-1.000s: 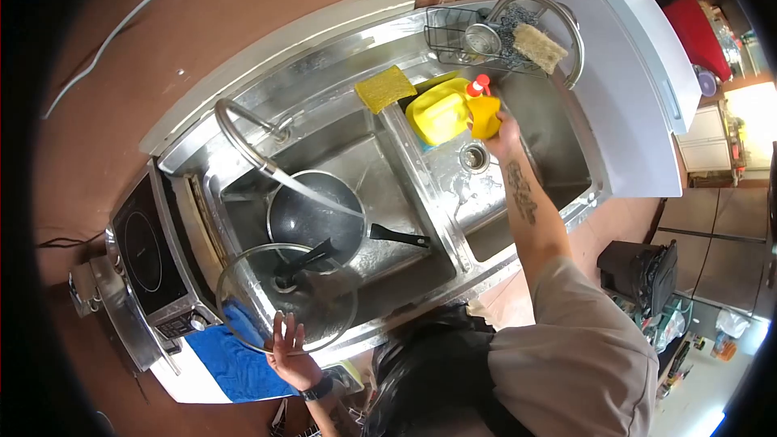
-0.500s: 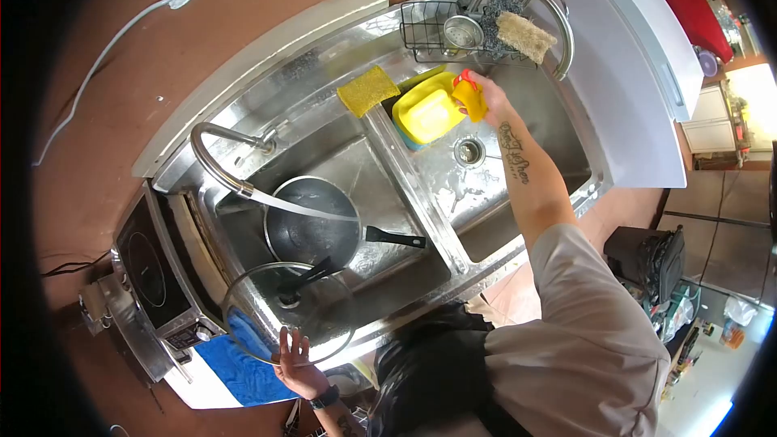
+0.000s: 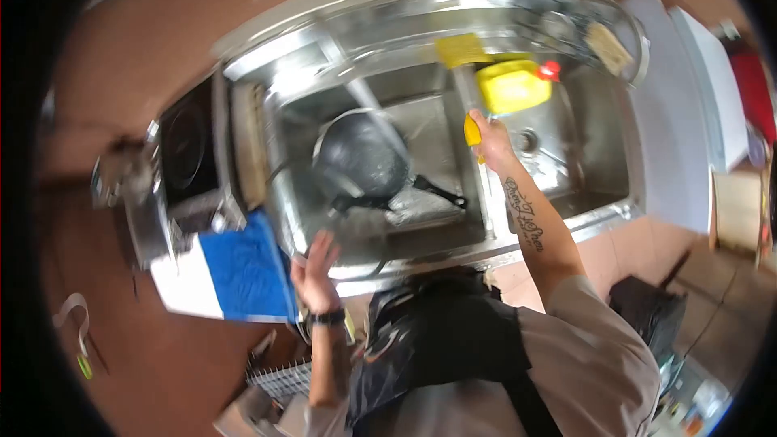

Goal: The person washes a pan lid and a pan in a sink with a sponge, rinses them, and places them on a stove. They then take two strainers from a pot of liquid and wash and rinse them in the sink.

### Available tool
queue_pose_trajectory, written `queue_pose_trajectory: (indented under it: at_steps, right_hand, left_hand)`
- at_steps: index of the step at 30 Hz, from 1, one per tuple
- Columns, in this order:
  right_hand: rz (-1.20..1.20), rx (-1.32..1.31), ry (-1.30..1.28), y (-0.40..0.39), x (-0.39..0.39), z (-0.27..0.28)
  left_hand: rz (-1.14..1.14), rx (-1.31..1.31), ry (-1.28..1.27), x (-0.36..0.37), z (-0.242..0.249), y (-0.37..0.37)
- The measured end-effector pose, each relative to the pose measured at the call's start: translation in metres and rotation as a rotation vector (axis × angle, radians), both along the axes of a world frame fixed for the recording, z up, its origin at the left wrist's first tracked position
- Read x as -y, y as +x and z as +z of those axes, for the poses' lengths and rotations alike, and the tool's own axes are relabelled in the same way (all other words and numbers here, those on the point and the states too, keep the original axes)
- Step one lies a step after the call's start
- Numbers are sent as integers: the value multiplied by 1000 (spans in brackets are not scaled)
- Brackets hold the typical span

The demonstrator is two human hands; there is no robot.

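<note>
Near the front left edge of the sink, my left hand (image 3: pixel 317 277) holds the rim of a clear glass pot lid (image 3: pixel 356 235) with a black handle; lid and fingers are smeared by motion. The lid is over the left basin, below a dark frying pan (image 3: pixel 363 154). Above the divider, my right hand (image 3: pixel 492 144) is closed around a yellow sponge (image 3: pixel 473 131). Up and right of that hand lies a yellow bottle-like container (image 3: pixel 511 87) with a red cap (image 3: pixel 549 71). A faucet stream (image 3: pixel 368 97) runs into the pan.
A yellow scouring pad (image 3: pixel 461 50) rests at the back of the divider. A wire rack (image 3: pixel 558 32) with a beige sponge (image 3: pixel 609 48) stands at the back right. Left of the sink are a cooktop (image 3: pixel 184 146) and a blue cloth (image 3: pixel 247 271).
My right hand has moved left with the yellow sponge, away from the red-capped container toward the divider. My left hand still holds the lid. The whole view has turned and shifted.
</note>
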State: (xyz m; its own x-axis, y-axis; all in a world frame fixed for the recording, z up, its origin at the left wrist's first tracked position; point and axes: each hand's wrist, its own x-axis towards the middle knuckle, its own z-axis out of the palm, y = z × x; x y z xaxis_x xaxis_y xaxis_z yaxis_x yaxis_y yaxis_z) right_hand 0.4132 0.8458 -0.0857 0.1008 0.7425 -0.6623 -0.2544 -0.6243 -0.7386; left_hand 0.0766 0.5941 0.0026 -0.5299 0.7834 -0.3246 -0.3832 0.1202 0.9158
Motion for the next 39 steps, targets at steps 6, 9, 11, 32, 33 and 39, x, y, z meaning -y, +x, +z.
queue_pose_trajectory:
  at_steps: [6, 9, 11, 32, 33, 39]
  right_hand:
    - [587, 444, 897, -187, 93, 63]
    - [875, 245, 1119, -235, 150, 100]
    - [951, 371, 1193, -249, 132, 111]
    - [817, 452, 1445, -293, 159, 131]
    - [845, 474, 1413, -280, 178, 106]
    - [530, 535, 1024, -260, 108, -6]
  left_hand:
    - [37, 38, 27, -30, 14, 13]
    - [58, 7, 90, -45, 15, 1]
    - [1, -173, 112, -51, 19, -7]
    - [221, 96, 316, -72, 50, -67]
    - [237, 212, 243, -68, 56, -66]
    - [128, 249, 228, -39, 64, -90]
